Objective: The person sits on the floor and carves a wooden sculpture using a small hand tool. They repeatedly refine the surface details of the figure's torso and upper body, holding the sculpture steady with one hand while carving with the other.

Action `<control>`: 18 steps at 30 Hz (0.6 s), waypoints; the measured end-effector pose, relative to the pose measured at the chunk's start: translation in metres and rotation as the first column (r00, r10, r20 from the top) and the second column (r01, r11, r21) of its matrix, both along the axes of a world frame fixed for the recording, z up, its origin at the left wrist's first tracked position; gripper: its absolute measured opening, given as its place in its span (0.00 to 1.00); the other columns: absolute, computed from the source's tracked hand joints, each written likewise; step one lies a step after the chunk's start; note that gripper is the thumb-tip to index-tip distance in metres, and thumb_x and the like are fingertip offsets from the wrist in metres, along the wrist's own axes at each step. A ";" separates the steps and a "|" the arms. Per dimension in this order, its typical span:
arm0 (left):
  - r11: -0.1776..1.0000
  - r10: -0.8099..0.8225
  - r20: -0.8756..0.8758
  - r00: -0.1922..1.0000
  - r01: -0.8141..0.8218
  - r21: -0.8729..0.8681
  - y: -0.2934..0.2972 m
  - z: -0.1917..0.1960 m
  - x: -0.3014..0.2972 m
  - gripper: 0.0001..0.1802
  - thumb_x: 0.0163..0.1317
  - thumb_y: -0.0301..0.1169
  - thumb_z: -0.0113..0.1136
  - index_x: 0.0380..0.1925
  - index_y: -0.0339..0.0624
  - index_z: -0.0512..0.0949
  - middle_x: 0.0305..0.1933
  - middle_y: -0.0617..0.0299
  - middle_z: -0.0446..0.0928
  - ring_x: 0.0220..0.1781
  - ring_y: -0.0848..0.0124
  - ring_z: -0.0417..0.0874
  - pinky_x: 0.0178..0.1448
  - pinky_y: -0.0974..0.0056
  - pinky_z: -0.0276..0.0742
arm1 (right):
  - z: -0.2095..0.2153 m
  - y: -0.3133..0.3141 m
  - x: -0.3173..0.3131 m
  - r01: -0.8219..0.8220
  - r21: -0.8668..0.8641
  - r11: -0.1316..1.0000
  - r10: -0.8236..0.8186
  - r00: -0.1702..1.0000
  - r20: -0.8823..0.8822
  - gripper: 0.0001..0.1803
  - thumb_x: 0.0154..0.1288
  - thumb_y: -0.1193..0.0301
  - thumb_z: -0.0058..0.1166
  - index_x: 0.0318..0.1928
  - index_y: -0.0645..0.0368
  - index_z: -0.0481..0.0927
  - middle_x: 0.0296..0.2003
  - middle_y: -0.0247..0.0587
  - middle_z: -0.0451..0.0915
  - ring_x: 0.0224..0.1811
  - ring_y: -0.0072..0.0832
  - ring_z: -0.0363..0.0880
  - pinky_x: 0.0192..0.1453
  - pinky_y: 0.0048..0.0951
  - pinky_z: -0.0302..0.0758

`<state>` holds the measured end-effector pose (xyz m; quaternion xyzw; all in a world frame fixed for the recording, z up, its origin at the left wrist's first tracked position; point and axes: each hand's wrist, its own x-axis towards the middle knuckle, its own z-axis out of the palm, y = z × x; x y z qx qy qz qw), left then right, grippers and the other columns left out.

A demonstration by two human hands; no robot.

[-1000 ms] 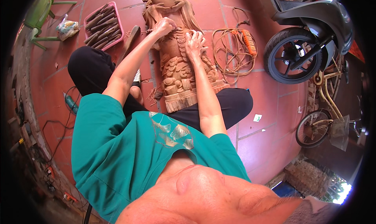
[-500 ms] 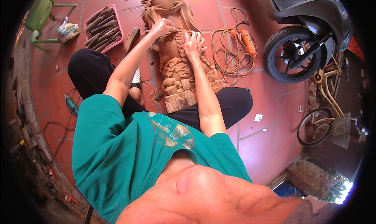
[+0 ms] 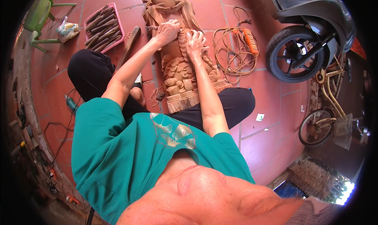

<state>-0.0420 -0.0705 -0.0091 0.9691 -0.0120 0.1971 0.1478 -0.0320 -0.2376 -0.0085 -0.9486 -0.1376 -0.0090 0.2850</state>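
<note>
A tall carved wooden statue (image 3: pixel 178 81) lies on the floor between my legs, its base toward me. My left hand (image 3: pixel 168 31) is closed over the statue's middle. A short dark handle, seemingly of a carving chisel (image 3: pixel 152 27), sticks out on the left side of that hand; its blade is hidden. Just to the right, my right hand (image 3: pixel 195 45) rests on the carved scale-like band, fingers spread and bent against the wood.
A pink basket (image 3: pixel 119 26) of several dark-handled tools stands left, with a long wooden piece (image 3: pixel 131 44) near it. An orange power strip (image 3: pixel 250 42) with coiled cord lies right, before a motorbike wheel (image 3: pixel 293 53). Wood chips (image 3: pixel 157 95) lie beside the statue.
My left hand has shifted slightly right and turned over the statue, and the handle now shows at its left. My right hand has barely moved.
</note>
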 end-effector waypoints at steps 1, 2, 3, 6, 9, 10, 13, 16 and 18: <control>0.995 0.017 -0.022 1.000 -0.019 -0.099 0.000 0.000 -0.001 0.07 0.56 0.35 0.61 0.27 0.44 0.79 0.35 0.58 0.78 0.40 0.58 0.81 0.44 0.56 0.76 | 0.001 0.000 0.001 -0.002 0.003 1.000 0.002 1.000 0.000 0.22 0.71 0.49 0.41 0.57 0.46 0.70 0.61 0.39 0.64 0.66 0.48 0.59 0.60 0.74 0.52; 0.980 0.031 -0.047 0.998 -0.040 -0.197 0.000 -0.001 -0.004 0.07 0.55 0.35 0.61 0.27 0.44 0.79 0.34 0.58 0.78 0.40 0.58 0.81 0.44 0.56 0.76 | 0.001 -0.001 0.001 -0.007 -0.002 1.000 0.007 1.000 -0.017 0.23 0.71 0.49 0.41 0.57 0.47 0.70 0.62 0.40 0.63 0.66 0.47 0.58 0.60 0.75 0.52; 0.955 0.043 -0.073 0.996 -0.062 -0.290 0.001 -0.002 -0.006 0.07 0.55 0.35 0.62 0.27 0.44 0.79 0.34 0.58 0.78 0.40 0.57 0.81 0.44 0.56 0.76 | 0.002 -0.002 0.000 -0.012 -0.005 1.000 0.012 0.999 -0.034 0.23 0.71 0.49 0.41 0.58 0.47 0.70 0.63 0.41 0.62 0.66 0.47 0.58 0.61 0.75 0.51; 0.915 0.021 -0.100 0.995 -0.060 -0.398 0.003 0.000 -0.006 0.08 0.55 0.35 0.62 0.29 0.44 0.80 0.34 0.57 0.79 0.40 0.56 0.81 0.44 0.55 0.75 | 0.003 -0.002 0.002 -0.019 -0.005 1.000 0.019 0.999 -0.043 0.24 0.71 0.49 0.41 0.58 0.48 0.70 0.64 0.42 0.61 0.67 0.47 0.57 0.61 0.76 0.50; 0.959 0.011 -0.109 0.994 -0.042 -0.281 -0.002 0.002 0.003 0.09 0.56 0.35 0.60 0.30 0.42 0.81 0.36 0.56 0.80 0.42 0.55 0.82 0.46 0.55 0.76 | 0.001 -0.002 0.001 -0.015 -0.001 1.000 0.015 0.999 -0.042 0.24 0.71 0.49 0.40 0.58 0.48 0.70 0.64 0.42 0.61 0.67 0.47 0.57 0.61 0.76 0.50; 0.971 0.003 -0.095 0.996 -0.026 -0.240 -0.005 0.003 0.006 0.09 0.56 0.34 0.60 0.30 0.41 0.81 0.37 0.56 0.80 0.43 0.55 0.82 0.46 0.55 0.76 | 0.002 -0.001 0.000 -0.015 -0.002 1.000 0.014 0.999 -0.044 0.24 0.71 0.49 0.40 0.58 0.48 0.70 0.64 0.42 0.61 0.67 0.47 0.57 0.61 0.76 0.51; 0.978 0.030 -0.139 0.990 -0.058 -0.202 -0.016 0.006 0.021 0.09 0.54 0.30 0.57 0.27 0.36 0.81 0.36 0.48 0.80 0.43 0.50 0.82 0.46 0.53 0.77 | -0.001 0.000 -0.001 -0.009 -0.020 1.000 0.009 1.000 -0.017 0.23 0.72 0.49 0.39 0.58 0.47 0.69 0.63 0.41 0.62 0.66 0.48 0.58 0.60 0.73 0.53; 0.991 0.054 -0.202 0.978 -0.077 -0.106 -0.022 0.015 0.032 0.08 0.51 0.27 0.56 0.27 0.35 0.82 0.36 0.44 0.80 0.42 0.48 0.82 0.45 0.51 0.78 | -0.001 0.000 -0.001 -0.004 -0.036 0.999 0.003 1.000 -0.012 0.22 0.72 0.50 0.39 0.58 0.47 0.69 0.62 0.40 0.63 0.65 0.48 0.59 0.58 0.72 0.54; 0.988 0.036 -0.235 0.971 -0.070 -0.137 -0.023 0.018 0.034 0.09 0.49 0.26 0.55 0.27 0.34 0.82 0.35 0.42 0.80 0.42 0.46 0.82 0.44 0.49 0.78 | -0.001 -0.001 0.000 -0.005 -0.035 0.999 0.005 1.000 -0.010 0.21 0.73 0.51 0.39 0.58 0.47 0.68 0.62 0.40 0.63 0.65 0.48 0.59 0.58 0.72 0.55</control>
